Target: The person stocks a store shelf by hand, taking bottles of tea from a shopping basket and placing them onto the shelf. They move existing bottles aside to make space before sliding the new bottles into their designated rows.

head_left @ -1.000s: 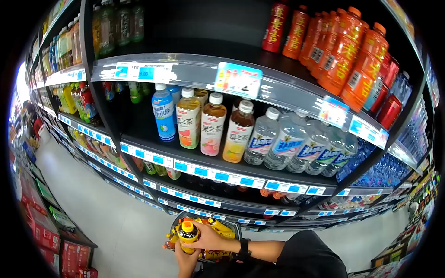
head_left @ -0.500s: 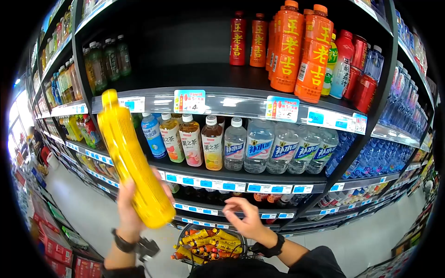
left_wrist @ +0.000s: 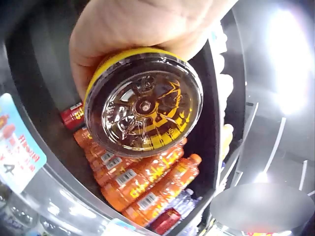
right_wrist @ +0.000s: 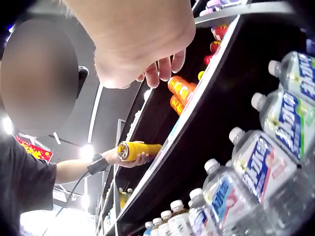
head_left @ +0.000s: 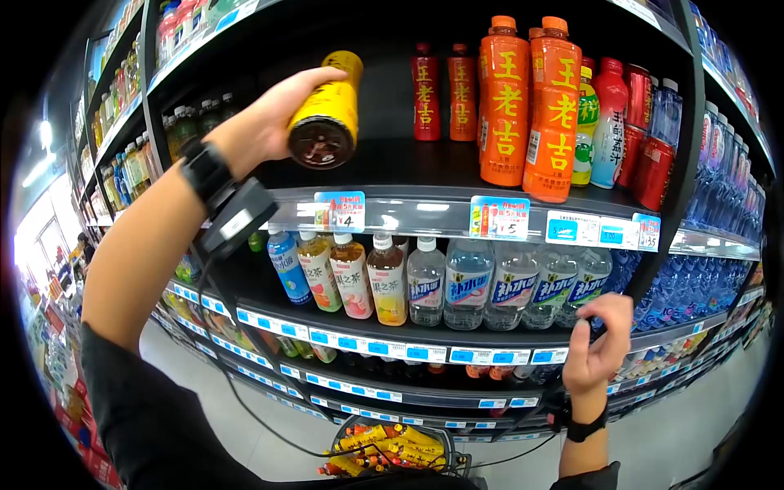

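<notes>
My left hand [head_left: 265, 114] grips a yellow-wrapped drink bottle [head_left: 331, 110] at the upper shelf, left of the orange bottles [head_left: 505, 102]. Tilted, the bottle points its dark, see-through base [left_wrist: 145, 105] toward me and its top into the shelf. The cap is hidden. Seen from the right wrist, the yellow bottle [right_wrist: 142, 150] lies nearly level in the left hand at the shelf front. My right hand [head_left: 600, 343] is raised before the lower shelf near the clear water bottles [head_left: 514, 286], fingers loosely bent and holding nothing.
Below stands a basket [head_left: 452, 447] of yellow and orange-capped bottles. Price tags [head_left: 341, 212] line the upper shelf's front edge. Fruit tea bottles [head_left: 349, 278] fill part of the shelf beneath. A black cable [head_left: 253, 415] hangs from the left wrist across the front.
The yellow bottle went from both hands low over the basket to the left hand alone, then up to the upper shelf. My right hand let go and moved up and right.
</notes>
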### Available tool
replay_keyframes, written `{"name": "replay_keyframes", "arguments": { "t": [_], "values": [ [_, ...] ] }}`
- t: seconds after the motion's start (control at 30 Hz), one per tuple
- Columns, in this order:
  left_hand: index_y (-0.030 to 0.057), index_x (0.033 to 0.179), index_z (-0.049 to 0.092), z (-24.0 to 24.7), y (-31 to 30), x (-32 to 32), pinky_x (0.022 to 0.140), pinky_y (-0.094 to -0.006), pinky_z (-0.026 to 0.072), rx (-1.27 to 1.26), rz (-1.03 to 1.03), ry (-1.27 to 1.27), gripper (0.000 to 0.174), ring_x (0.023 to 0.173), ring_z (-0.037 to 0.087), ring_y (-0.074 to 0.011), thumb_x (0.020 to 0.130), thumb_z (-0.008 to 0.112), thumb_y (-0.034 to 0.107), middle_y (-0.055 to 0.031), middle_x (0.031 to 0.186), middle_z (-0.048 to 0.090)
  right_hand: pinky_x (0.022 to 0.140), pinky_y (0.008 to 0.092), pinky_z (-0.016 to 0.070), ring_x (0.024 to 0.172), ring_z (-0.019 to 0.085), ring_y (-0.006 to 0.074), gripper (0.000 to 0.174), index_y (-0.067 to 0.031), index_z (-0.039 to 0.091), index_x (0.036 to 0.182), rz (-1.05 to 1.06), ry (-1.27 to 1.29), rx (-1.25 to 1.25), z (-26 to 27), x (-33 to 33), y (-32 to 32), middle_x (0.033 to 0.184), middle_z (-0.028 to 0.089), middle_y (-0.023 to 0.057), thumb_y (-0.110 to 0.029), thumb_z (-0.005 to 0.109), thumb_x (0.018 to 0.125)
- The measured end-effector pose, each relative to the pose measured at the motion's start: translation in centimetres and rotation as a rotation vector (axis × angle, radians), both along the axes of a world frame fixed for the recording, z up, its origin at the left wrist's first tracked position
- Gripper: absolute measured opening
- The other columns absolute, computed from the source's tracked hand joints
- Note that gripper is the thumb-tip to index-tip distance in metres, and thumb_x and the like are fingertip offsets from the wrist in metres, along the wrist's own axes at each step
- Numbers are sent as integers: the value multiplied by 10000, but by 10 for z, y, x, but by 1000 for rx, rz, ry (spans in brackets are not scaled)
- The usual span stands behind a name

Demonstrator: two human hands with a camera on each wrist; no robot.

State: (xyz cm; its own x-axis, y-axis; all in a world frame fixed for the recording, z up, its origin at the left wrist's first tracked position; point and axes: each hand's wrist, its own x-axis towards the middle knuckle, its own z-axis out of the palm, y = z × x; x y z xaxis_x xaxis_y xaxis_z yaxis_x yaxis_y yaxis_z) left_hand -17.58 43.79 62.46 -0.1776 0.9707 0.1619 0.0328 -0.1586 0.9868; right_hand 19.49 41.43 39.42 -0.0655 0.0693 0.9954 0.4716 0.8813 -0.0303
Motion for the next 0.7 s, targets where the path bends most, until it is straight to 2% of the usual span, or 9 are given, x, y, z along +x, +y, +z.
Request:
{"name": "replay_keyframes", "arguments": {
  "t": [0.1,0.17,0.23,0.3,0.37,0.43,0.5,0.53,0.7],
  "values": [
    [-35,1211,466,12,49,8,616,-371,603,-37,73,85,583,689,695,-267,871,672,391,-160,878,671,835,433,421,924,524,330,310,5,588,1042,-234,-60,138,28,2,12,993,589,162,-90,663,756],
    [-30,1203,478,19,79,9,620,-381,600,-8,78,182,577,705,697,-265,855,697,375,-155,883,672,923,465,392,1031,507,354,414,0,571,1129,-285,-66,149,39,0,25,1126,560,174,-109,686,746],
    [-26,1150,549,29,116,-2,642,-389,596,128,148,353,527,768,700,-257,806,762,312,-147,937,676,1027,520,322,1181,469,384,511,-36,535,1241,-303,-97,100,47,-5,39,1274,509,176,-203,693,784],
    [-27,1128,582,35,133,0,708,-418,593,213,141,486,506,831,700,-254,778,780,279,-151,980,674,1072,552,264,1248,439,373,525,-63,533,1275,-366,-180,38,50,-10,49,1307,497,169,-286,675,821],
    [-37,1106,600,42,150,4,753,-448,581,181,172,519,487,858,698,-271,753,792,238,-152,978,678,1106,581,195,1279,424,350,535,-84,537,1300,-379,-219,-9,48,-15,59,1325,488,152,-355,643,851],
    [-47,1084,619,45,166,5,798,-477,570,147,206,551,470,884,697,-288,729,805,197,-153,975,682,1108,592,183,1291,416,334,532,-88,552,1291,-418,-264,-54,46,-20,68,1331,483,148,-380,637,855],
    [-29,1127,612,43,179,6,846,-499,550,86,197,547,489,929,687,-302,728,802,180,-149,1013,682,1105,602,176,1301,410,320,540,-102,562,1288,-494,-280,-43,43,-24,74,1337,477,143,-415,634,854],
    [-12,1151,611,42,186,6,865,-510,542,53,219,575,483,980,674,-327,743,798,167,-171,1089,663,1103,605,175,1306,407,317,549,-111,564,1291,-508,-280,-44,42,-25,76,1342,472,140,-430,636,851],
    [-27,1174,598,33,223,-10,874,-541,542,19,150,545,459,1057,645,-360,771,778,101,-206,1197,616,1101,612,165,1322,390,318,567,-134,567,1300,-555,-294,-37,38,-27,81,1361,456,137,-470,634,848]
  ]
}}
